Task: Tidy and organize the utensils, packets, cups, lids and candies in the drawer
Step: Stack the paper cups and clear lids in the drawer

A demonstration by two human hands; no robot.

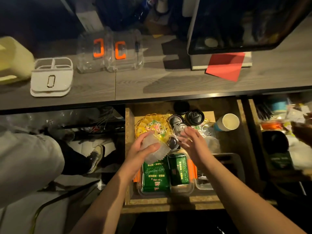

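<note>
My left hand (141,147) grips a stack of small clear ribbed plastic cups (157,152) above the open wooden drawer (130,166). My right hand (191,142) hovers beside the stack with fingers spread, touching a clear crinkly wrapper (177,132). Behind the hands a yellow wire basket (148,121) holds coloured candies (156,128). Black cup lids (194,116) lie at the back. A blue paper cup (228,123) lies on its side at the right. Green packets (156,176) sit in a clear tray near the drawer's front.
On the grey counter (152,81) stand a white utensil caddy (52,76), clear containers with orange clips (109,51) and a red paper (226,65). A second open drawer (276,141) at the right is full. Another person's leg and shoe (94,157) are at the left.
</note>
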